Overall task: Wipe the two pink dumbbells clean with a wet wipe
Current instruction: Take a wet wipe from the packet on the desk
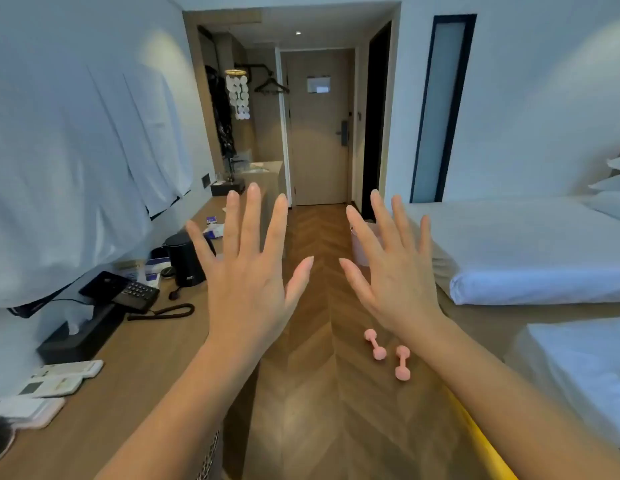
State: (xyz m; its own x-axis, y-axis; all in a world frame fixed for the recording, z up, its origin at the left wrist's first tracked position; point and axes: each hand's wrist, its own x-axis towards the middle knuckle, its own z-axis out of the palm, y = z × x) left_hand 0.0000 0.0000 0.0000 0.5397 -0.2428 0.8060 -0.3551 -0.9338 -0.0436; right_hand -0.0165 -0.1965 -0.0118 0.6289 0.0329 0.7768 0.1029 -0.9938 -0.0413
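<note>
A: Hands first: the left hand (248,271) and the right hand (393,268) are both raised in the middle of the frame, fingers spread wide, holding nothing.

B: And the dumbbells?

A: The two pink dumbbells are on the wooden floor (312,410), lower right of centre, just below the right wrist. The upper dumbbell (375,344) and the lower dumbbell (402,363) lie near each other, not touching.

B: So no wiping has started, I think. A wipe is needed first.

A: Yes. On the tabletop (135,368) at the left there is a small packet (214,230) beyond the black kettle (184,259); it may be wet wipes, but it is too blurred to be sure.

B: Then I would take one wipe, lift one dumbbell, and rub both heads and the bar while turning it.
</note>
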